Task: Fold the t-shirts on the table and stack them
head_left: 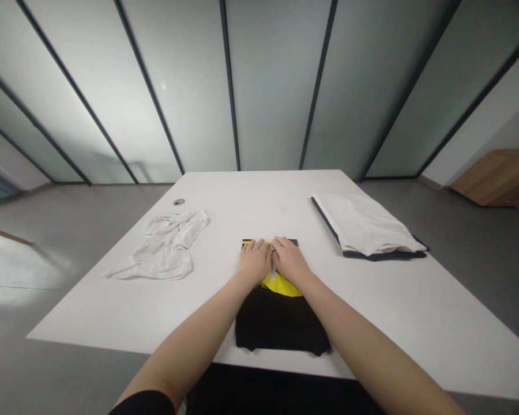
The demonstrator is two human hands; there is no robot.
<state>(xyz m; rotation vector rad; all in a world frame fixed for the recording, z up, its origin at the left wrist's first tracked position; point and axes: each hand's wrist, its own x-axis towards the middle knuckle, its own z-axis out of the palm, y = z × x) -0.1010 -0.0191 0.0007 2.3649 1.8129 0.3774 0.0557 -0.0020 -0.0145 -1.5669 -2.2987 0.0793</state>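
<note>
We're pressing the black-and-yellow garment (pixel 281 317) to the counter (pixel 259 202) — left hand (pixel 255 262) and right hand (pixel 289 260) lying flat, fingers narrowly spaced.

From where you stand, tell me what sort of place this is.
Probably an office or workroom: frosted panels in dark frames, a large white table with a grommet hole, and plain grey floor.

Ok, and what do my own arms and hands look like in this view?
Both the left hand and the right hand are bare, with no gloves; no rings show on the fingers. No watch or bracelet shows on either wrist. A black sleeve ends above the left forearm; the right sleeve is out of view. Nothing marked or printed shows on the sleeve.
</note>
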